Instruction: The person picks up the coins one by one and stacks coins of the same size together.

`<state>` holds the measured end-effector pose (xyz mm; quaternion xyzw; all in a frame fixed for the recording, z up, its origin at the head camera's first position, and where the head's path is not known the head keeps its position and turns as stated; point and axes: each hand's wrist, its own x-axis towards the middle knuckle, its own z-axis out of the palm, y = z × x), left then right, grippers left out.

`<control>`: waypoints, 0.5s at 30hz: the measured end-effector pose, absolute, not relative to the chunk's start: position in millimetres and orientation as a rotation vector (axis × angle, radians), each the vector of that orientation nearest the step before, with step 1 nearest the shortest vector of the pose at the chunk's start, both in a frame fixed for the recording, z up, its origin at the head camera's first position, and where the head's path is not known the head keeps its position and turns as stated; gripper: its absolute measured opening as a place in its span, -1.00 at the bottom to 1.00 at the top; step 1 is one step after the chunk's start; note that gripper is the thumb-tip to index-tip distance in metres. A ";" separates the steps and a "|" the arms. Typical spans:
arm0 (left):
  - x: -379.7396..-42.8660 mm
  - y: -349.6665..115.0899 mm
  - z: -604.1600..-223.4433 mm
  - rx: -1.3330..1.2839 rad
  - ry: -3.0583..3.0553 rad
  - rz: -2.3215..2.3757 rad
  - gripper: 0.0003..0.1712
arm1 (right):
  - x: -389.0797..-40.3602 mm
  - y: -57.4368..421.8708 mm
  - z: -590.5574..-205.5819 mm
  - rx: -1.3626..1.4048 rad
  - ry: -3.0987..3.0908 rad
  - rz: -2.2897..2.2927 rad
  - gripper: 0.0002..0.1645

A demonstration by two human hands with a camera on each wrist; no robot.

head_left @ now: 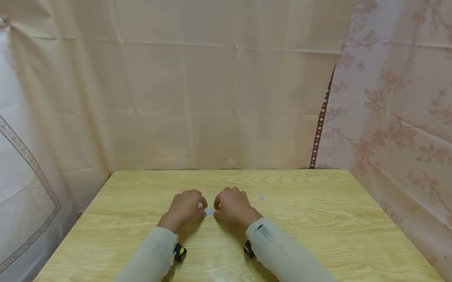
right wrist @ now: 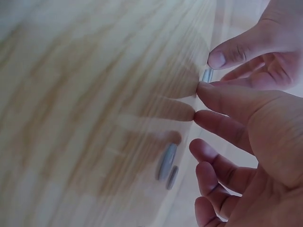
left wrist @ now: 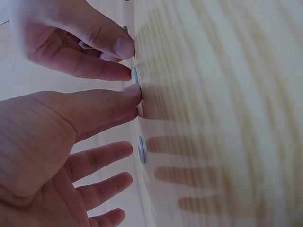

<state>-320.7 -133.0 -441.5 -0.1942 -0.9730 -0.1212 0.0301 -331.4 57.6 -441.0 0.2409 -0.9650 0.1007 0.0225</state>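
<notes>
A small pale round disc (head_left: 209, 211) lies flat on the wooden table between the two hands. My left hand (head_left: 186, 204) comes from the left with its thumb tip (left wrist: 133, 91) right at the disc's edge and its other fingers spread, loosely bent. From the opposite side, my right hand (head_left: 233, 205) has fingertips close to the same disc, its fingers gently curved over the tabletop. Another pale disc (left wrist: 142, 150) sits by the left hand's fingers in the left wrist view. Two more discs, one larger (right wrist: 166, 161) and one smaller (right wrist: 173, 178), show beside the right hand's fingers.
The light wood-grain table (head_left: 321, 233) has rounded far corners. On it, a small disc (head_left: 261, 197) lies beyond the right hand. Beige cloth (head_left: 213, 93) hangs behind the table, and flowered cloth (head_left: 413, 126) lines the right side. Black straps (head_left: 179, 252) circle both sleeved wrists.
</notes>
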 end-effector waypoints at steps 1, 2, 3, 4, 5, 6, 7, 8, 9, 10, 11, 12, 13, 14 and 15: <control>-320.6 -132.8 -440.9 -0.590 -3.006 -0.384 -0.75 | -331.9 56.9 -441.5 0.744 -2.992 0.319 -0.81; -320.5 -132.6 -440.4 -0.582 -3.010 -0.393 -0.76 | -332.1 56.0 -441.5 0.742 -2.994 0.327 -0.82; -320.5 -132.4 -440.0 -0.574 -3.013 -0.402 -0.76 | -332.3 55.2 -441.6 0.739 -2.999 0.341 -0.83; -320.7 -132.1 -440.0 -0.564 -3.017 -0.412 -0.77 | -332.7 54.4 -441.8 0.733 -3.002 0.353 -0.83; -321.0 -131.8 -440.1 -0.553 -3.022 -0.424 -0.77 | -332.8 53.8 -441.8 0.725 -3.007 0.360 -0.84; -321.5 -131.5 -440.1 -0.544 -3.024 -0.435 -0.78 | -332.9 53.2 -441.9 0.719 -3.010 0.370 -0.84; -322.2 -131.3 -440.5 -0.537 -3.023 -0.440 -0.79 | -333.1 52.7 -441.8 0.713 -3.012 0.378 -0.85; -322.8 -131.0 -441.0 -0.530 -3.023 -0.451 -0.79 | -333.2 52.2 -441.6 0.710 -3.012 0.389 -0.85; -323.3 -130.8 -441.3 -0.525 -3.024 -0.464 -0.80 | -333.3 51.8 -441.5 0.710 -3.011 0.397 -0.86; -323.8 -130.5 -441.5 -0.519 -3.024 -0.474 -0.81 | -333.3 51.3 -441.4 0.710 -3.008 0.405 -0.86; -324.3 -130.3 -441.6 -0.516 -3.023 -0.484 -0.82 | -333.3 50.9 -441.4 0.715 -3.005 0.418 -0.87; -324.6 -130.1 -441.8 -0.513 -3.022 -0.494 -0.83 | -333.5 50.4 -441.6 0.720 -2.998 0.430 -0.88; -324.8 -130.1 -442.0 -0.509 -3.025 -0.502 -0.84 | -333.3 49.9 -441.5 0.726 -2.992 0.441 -0.89; -324.7 -130.0 -442.1 -0.506 -3.027 -0.509 -0.85 | -333.2 49.3 -441.3 0.731 -2.986 0.450 -0.90; -324.9 -129.8 -442.0 -0.504 -3.027 -0.515 -0.86 | -333.2 48.7 -441.5 0.733 -2.979 0.452 -0.91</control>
